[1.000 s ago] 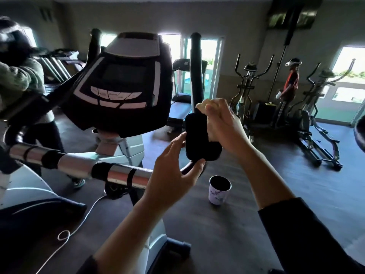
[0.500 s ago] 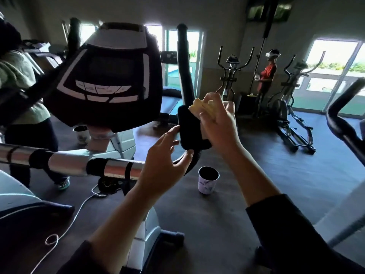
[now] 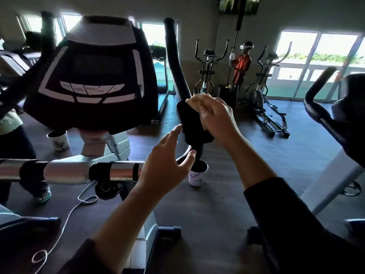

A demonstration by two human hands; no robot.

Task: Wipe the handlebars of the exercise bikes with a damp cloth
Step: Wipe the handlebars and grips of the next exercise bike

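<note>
The right hand point(image 3: 216, 117) has its fingers point(image 3: 207, 107) curled round a small yellow cloth point(image 3: 194, 98) & presses it on the top of the black pad point(image 3: 190, 125) on the bike's right handlebar point(image 3: 173, 62). I think the cloth is bunched up small so it can rub hard on one spot.

The left hand point(image 3: 167, 165) is loose & holds nothing. Its thumb sits near the bent tube under the pad, w/ the other fingers spread by the pad's side; can't tell if they touch. Prob. it is there to keep the pad from wobbling while the other hand rubs.

A white cup point(image 3: 197, 175) stands on the floor point(image 3: 217, 210) just below the hands, maybe w/ water for the cloth, close so it's easy to dip. The big black screen box point(image 3: 92, 76) is to the left.

Vs. half a sec ago: both hands are in nearly the same spots, the cloth is at the same top edge of the pad, & the left hand looks a bit lower. The view turned a little, so more of the next bike point(image 3: 325, 115) on the right shows.
</note>
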